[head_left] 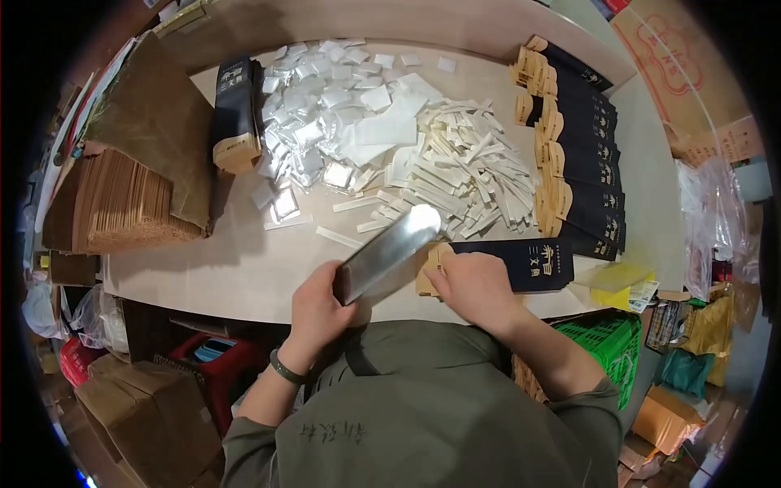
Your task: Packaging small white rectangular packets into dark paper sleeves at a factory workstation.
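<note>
My left hand (pixel 321 307) is closed round the lower end of a long, flat, shiny silver packet (pixel 386 248), which slants up to the right above the table. My right hand (pixel 476 285) grips the tan end of a dark blue printed sleeve (pixel 537 264) near the table's front edge; the fingertips are partly hidden. This sleeve seems to lie on others like it. Beyond the hands is a heap of narrow cream-white strips (pixel 476 167). To its left lies a pile of small clear-wrapped white sachets (pixel 313 106), with larger white sheets (pixel 378 130) between.
Overlapping dark blue sleeves with tan ends (pixel 586 154) line the table's right side. Another stack of sleeves (pixel 233 106) stands at the back left, beside an opened carton (pixel 150 138) of brown cardboard pieces. A yellow packet (pixel 614 285) lies at the right front corner, above a green crate (pixel 606 342).
</note>
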The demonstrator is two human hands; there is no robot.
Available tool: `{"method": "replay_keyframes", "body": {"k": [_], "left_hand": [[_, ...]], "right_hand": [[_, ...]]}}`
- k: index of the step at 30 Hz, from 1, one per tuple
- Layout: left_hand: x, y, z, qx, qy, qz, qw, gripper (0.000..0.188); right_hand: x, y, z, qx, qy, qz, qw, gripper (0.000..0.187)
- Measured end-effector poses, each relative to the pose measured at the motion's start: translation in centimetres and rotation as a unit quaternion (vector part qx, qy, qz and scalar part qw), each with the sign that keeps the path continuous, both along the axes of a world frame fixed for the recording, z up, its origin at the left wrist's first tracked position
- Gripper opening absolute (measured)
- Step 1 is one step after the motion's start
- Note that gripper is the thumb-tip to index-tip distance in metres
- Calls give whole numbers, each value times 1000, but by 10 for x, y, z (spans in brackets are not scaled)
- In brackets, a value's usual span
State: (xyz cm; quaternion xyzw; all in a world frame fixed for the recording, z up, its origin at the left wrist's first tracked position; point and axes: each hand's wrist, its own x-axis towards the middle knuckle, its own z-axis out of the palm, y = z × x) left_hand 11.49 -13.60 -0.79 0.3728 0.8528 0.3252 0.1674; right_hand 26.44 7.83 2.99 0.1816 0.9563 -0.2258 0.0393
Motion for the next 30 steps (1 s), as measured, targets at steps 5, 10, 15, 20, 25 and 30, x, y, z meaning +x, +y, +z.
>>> {"method": "replay_keyframes", "body": {"k": [5,10,15,20,25,30], "left_hand": [[-7,-18,4,-24,6,-76,997,60],[-24,-23,18,-27,61,-177,982,65],[-67,-2,13,91,144,-143,975,61],[-141,1,-25,61,192,93,975,45],[-148,3,-22,3,158,71,985,39],[-154,9,-16,-83,229,31,969,44]], "right_hand": [[-14,2,-9,-42,7,-79,996,23],[-33,-21,-13,-119,21,-22,992,19],[-65,6,11,-152,96,-32,983,16],[-80,87,-26,54,74,-51,994,12],[-71,77,-21,47,89,-37,994,15],[-81,86,-29,18,34,-70,997,20]]}}
